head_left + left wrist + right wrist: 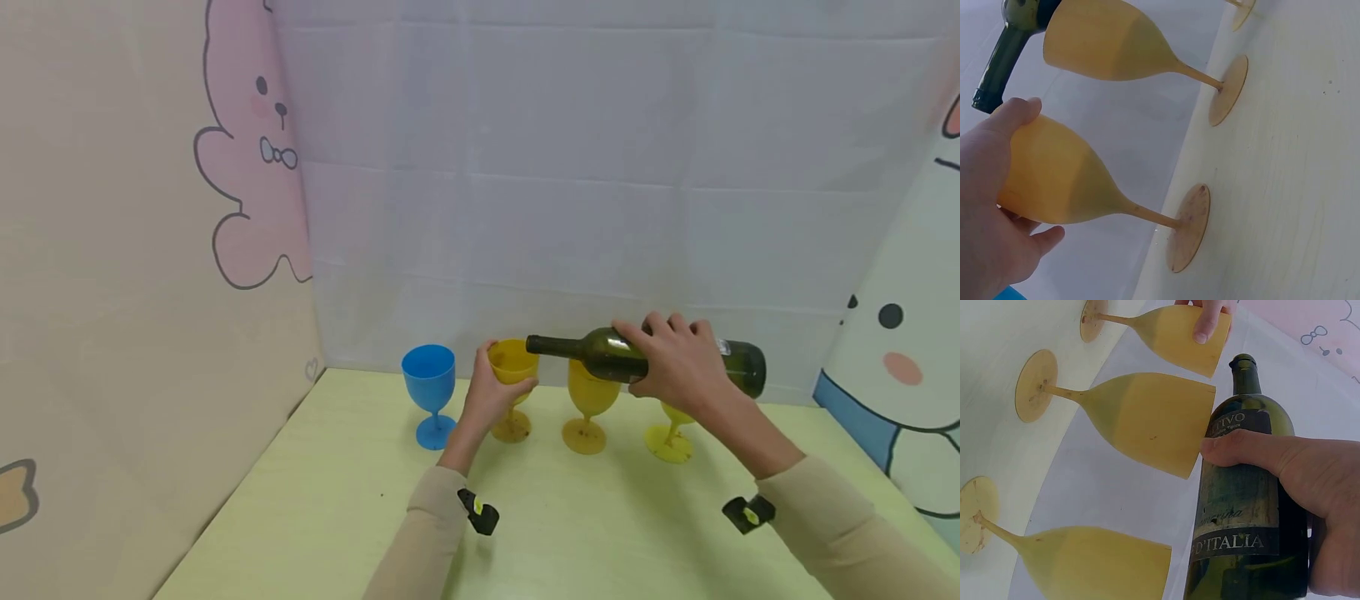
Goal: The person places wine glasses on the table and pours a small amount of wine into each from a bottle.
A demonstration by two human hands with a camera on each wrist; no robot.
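"Where are we, would you say?"

"In a small booth fitted out for recording: a pale yellow bench [315, 517] with hangings on three sides."

"What shows that?"

"The back sheet [585, 167] is thin white cloth, marked with a grid of fold creases. The left panel [112, 250] bears a pink cartoon bear [258, 200] in a bow tie, and the right panel [937, 242] a white cartoon animal [911, 333] with a rosy cheek."

"And the recording side?"

"A small black wrist camera [482, 518] sits at each sleeve cuff."

"Is the building a home or a lab?"

"I can't tell; the hangings fill the whole background"
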